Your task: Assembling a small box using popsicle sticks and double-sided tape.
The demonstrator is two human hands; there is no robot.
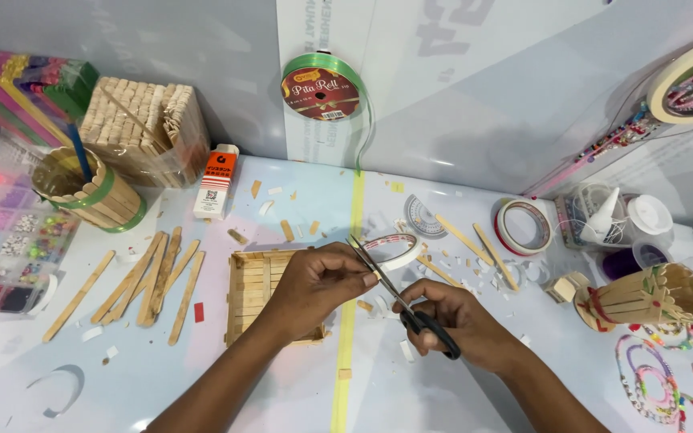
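Note:
My right hand [460, 322] grips black-handled scissors [399, 297], their blades pointing up and left with the tips apart. My left hand [314, 285] pinches something small right at the blades; the piece is too small to make out. Under my left hand lies a flat panel of wooden craft sticks [252, 290]. A roll of white double-sided tape [399, 248] lies just beyond the scissor tips. Small wood and paper offcuts [407, 350] are scattered around both hands.
Loose craft sticks [150, 281] lie at left, near a stick-built cup [94, 192], a bundle of sticks [142, 120], a glue box [216, 181] and a bead tray [2, 240]. A green ribbon spool [322, 88] hangs behind. At right are a tape roll [523, 226], another stick cup [643, 297] and bead strings [667, 381].

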